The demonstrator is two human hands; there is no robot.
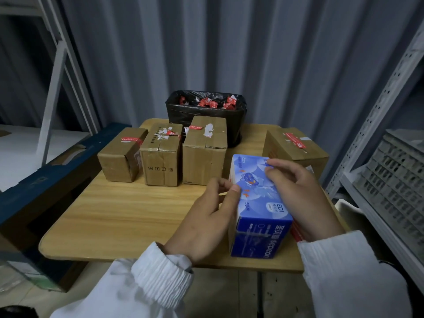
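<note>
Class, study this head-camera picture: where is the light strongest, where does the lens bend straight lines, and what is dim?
Head view: light is strongest on the pale wooden table and the glossy blue printed carton gripped by the left hand and right hand; head view: the grey perforated metal shelf upright leans and bows, wide-angle distortion; head view: the grey corrugated wall is dim.

The room is dim and cool, with a bluish cast on the ribbed wall (229,42). Light falls from above and the near side: the table (126,214) looks warm, and the sleeves (160,278) are the brightest patches. Soft shadows lie beside the cartons (160,157). The blue box (259,203) has a mild sheen and its print is readable. The wide lens bends the shelf posts (378,106) at both edges. The bottom left corner goes black, and fine detail is soft.
</note>
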